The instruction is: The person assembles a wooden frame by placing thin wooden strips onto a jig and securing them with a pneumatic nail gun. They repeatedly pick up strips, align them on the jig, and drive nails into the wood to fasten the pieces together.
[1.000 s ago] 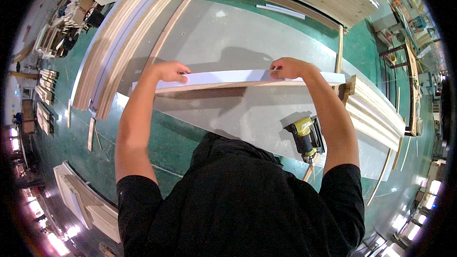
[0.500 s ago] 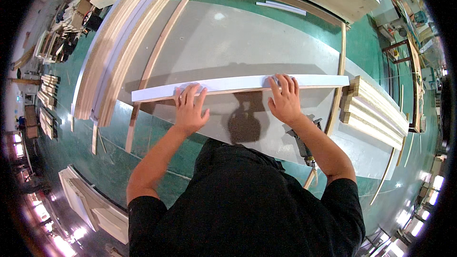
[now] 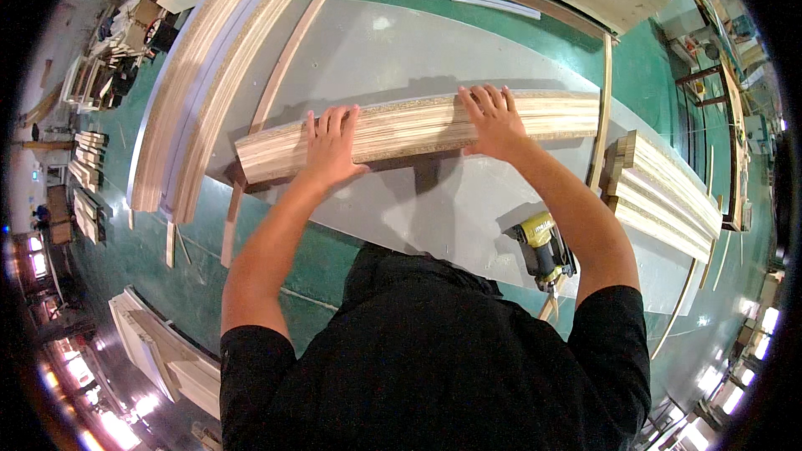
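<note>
A long laminated wooden beam point(image 3: 409, 127) lies across the two wooden rails in front of me, its striped layered side facing up. My left hand point(image 3: 332, 146) grips it left of the middle, fingers over the far edge and thumb at the near side. My right hand point(image 3: 494, 124) grips it right of the middle in the same way. Under and around the beam lies a grey sheet point(image 3: 434, 209). Below my right forearm is a yellow and black nail gun point(image 3: 545, 246), partly hidden by the arm.
At left, long layered boards point(image 3: 213, 83) stand stacked over the left rail point(image 3: 292, 58). Shorter layered pieces point(image 3: 664, 196) lie beyond the right rail point(image 3: 603, 108). Two thin white strips point(image 3: 495, 6) rest on the green floor point(image 3: 576, 38) ahead. Panels point(image 3: 167, 342) lean at lower left.
The beam has turned from its narrow white face to its layered side and moved slightly away from me. Both hands now wrap it. The nail gun shows more from under my right arm.
</note>
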Demonstrator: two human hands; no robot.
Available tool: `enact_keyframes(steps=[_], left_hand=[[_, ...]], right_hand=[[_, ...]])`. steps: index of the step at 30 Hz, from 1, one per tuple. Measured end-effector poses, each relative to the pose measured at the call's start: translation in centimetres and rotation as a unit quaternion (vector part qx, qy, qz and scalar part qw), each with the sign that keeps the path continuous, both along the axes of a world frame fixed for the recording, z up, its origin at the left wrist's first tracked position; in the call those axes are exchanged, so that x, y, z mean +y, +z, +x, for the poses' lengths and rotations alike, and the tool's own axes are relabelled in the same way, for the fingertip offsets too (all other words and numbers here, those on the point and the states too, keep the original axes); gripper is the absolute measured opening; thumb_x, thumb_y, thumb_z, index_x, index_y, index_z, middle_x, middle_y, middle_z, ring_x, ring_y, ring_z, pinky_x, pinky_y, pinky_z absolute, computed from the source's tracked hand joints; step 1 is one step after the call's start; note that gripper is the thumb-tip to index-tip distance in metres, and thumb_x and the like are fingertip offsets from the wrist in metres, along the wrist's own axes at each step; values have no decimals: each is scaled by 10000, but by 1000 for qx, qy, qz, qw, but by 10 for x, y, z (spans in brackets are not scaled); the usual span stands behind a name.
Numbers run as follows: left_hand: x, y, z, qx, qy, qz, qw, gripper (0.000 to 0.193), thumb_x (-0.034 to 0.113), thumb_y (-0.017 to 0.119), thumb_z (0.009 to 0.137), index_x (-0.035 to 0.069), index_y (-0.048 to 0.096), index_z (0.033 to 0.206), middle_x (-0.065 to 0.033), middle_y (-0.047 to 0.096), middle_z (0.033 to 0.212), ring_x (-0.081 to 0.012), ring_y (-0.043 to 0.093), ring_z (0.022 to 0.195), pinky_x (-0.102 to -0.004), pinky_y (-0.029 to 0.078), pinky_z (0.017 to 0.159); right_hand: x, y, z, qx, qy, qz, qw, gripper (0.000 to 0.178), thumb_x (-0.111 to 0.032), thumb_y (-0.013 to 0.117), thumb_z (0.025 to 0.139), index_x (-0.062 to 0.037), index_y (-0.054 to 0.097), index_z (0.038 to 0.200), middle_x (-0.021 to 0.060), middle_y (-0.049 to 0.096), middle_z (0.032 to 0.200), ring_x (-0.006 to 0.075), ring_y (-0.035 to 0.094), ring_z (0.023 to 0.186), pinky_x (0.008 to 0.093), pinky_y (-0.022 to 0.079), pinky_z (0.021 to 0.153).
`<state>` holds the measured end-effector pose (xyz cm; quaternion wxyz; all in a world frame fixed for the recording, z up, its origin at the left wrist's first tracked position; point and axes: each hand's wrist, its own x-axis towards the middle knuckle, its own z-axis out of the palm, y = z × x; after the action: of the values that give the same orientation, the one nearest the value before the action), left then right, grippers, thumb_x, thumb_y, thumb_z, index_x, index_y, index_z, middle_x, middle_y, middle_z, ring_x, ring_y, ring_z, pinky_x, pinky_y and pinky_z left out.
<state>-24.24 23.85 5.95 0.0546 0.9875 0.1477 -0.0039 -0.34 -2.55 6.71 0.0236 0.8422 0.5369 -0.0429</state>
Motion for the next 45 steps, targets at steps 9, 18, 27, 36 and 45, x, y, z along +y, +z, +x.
enact_keyframes(steps=[9,18,27,36,45], left_hand=[[15,7,16,123,10,-49,991,1157,400,932,544,96,374,1510,-138,468,1456,-338,408,1393,-547,293,1156],[1,-1,-3,81,-12,-52,995,1165,356,945,524,95,395,1517,-127,491,1435,-334,446,1344,-560,307,1115],[-25,-2,-37,91,-7,-101,991,1177,386,927,548,91,362,1537,-143,452,1473,-343,412,1379,-568,261,1163],[-17,-3,-42,49,-48,-140,988,1190,493,928,589,100,355,1555,-193,368,1568,-410,328,1462,-606,204,1207],[113,-100,-212,-148,381,-36,912,661,313,815,833,41,563,1380,-228,525,1447,-371,501,1328,-500,407,1104]], right_hand=[[20,-14,26,57,52,-32,997,1162,-416,957,569,-22,372,1493,202,433,1487,406,408,1396,504,353,1184],[-13,-6,-1,77,37,-15,996,1071,-285,917,575,-66,377,1474,184,428,1482,389,405,1390,516,365,1152],[-33,-4,-23,103,31,-13,994,1098,-258,938,551,-48,385,1475,180,417,1478,408,377,1396,506,340,1169],[-48,-6,-16,140,26,-29,989,1119,-456,894,645,-44,359,1538,211,320,1607,424,254,1504,513,256,1233],[-188,-53,84,-90,-428,173,883,644,-312,713,899,-56,481,1442,223,468,1460,409,449,1342,538,397,1110]])
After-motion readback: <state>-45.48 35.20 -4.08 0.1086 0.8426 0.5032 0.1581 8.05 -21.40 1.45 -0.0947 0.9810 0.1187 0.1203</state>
